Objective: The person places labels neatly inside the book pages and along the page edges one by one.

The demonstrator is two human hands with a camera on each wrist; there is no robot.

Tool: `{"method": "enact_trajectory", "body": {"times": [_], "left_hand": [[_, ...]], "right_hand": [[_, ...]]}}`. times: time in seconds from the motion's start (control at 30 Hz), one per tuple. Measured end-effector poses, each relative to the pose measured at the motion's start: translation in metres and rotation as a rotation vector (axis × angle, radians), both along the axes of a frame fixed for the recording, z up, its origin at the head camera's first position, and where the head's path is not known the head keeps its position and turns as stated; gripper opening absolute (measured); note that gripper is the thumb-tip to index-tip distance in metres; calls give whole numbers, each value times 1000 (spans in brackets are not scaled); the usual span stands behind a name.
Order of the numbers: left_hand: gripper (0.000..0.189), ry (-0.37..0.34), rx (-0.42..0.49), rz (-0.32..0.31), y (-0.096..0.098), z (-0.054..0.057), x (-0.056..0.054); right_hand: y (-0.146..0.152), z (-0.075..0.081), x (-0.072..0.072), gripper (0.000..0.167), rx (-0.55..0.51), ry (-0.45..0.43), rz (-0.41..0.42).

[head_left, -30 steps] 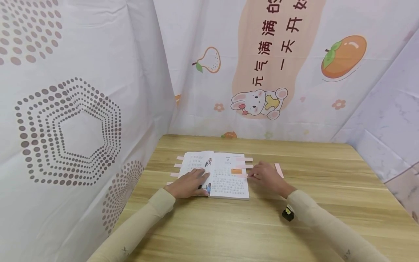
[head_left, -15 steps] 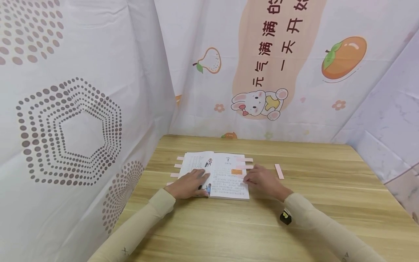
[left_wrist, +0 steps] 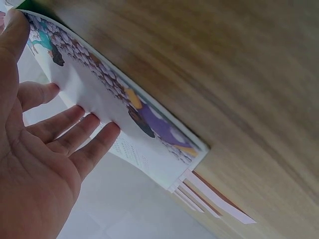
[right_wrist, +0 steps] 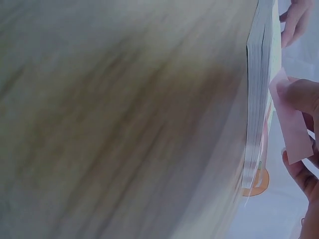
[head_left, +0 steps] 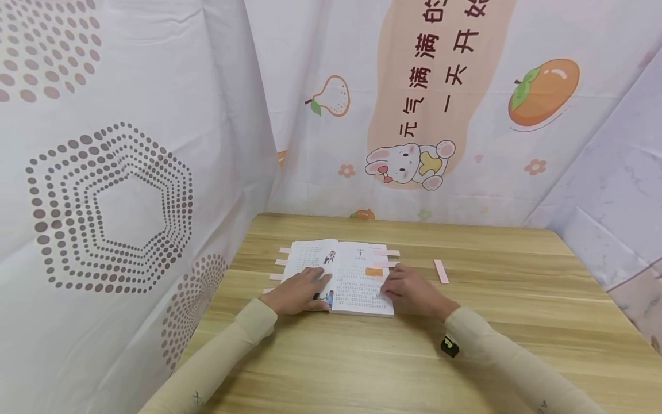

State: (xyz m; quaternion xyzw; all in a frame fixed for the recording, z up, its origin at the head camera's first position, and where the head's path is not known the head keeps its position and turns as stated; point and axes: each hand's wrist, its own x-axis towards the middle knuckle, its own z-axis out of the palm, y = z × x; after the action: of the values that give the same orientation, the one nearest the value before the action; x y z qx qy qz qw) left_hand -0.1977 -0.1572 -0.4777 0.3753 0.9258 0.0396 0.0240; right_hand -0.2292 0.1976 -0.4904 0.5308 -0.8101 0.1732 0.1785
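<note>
An open book [head_left: 357, 293] with printed text and small pictures lies on the wooden table. My left hand [head_left: 300, 290] rests on its left page, fingers spread and fairly straight; the left wrist view shows the fingertips touching the picture page [left_wrist: 84, 89]. At the right page's outer edge is my right hand [head_left: 414, 290]. Between thumb and fingers it pinches a pink paper strip [right_wrist: 294, 132], seen in the right wrist view just beside the book's page edges [right_wrist: 256, 99]. In the head view that strip is mostly hidden by the hand.
Pink tabs [head_left: 279, 261] stick out along the book's left edge, and more pink tabs [head_left: 393, 253] from the right. A loose pink strip [head_left: 441, 271] lies on the table to the right. Printed curtains [head_left: 331, 172] hang behind and at both sides.
My right hand has moved toward me and slightly left along the right page's edge, away from the upper tabs. The left hand has stayed in place on the left page.
</note>
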Motion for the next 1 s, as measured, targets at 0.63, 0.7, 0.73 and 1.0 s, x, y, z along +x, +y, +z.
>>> {"method": "enact_trajectory", "body": {"times": [0.63, 0.7, 0.73, 1.0], "left_hand": [[85, -5, 2, 0, -1, -1, 0], [85, 2, 2, -3, -1, -1, 0], [84, 7, 3, -7, -1, -1, 0], [85, 24, 14, -25, -2, -2, -2]], "right_hand": [[1, 7, 9, 19, 214, -14, -39], [1, 7, 10, 18, 230, -13, -42], [0, 7, 10, 17, 236, -15, -43], [-6, 9, 16, 7, 252, 47, -65]]}}
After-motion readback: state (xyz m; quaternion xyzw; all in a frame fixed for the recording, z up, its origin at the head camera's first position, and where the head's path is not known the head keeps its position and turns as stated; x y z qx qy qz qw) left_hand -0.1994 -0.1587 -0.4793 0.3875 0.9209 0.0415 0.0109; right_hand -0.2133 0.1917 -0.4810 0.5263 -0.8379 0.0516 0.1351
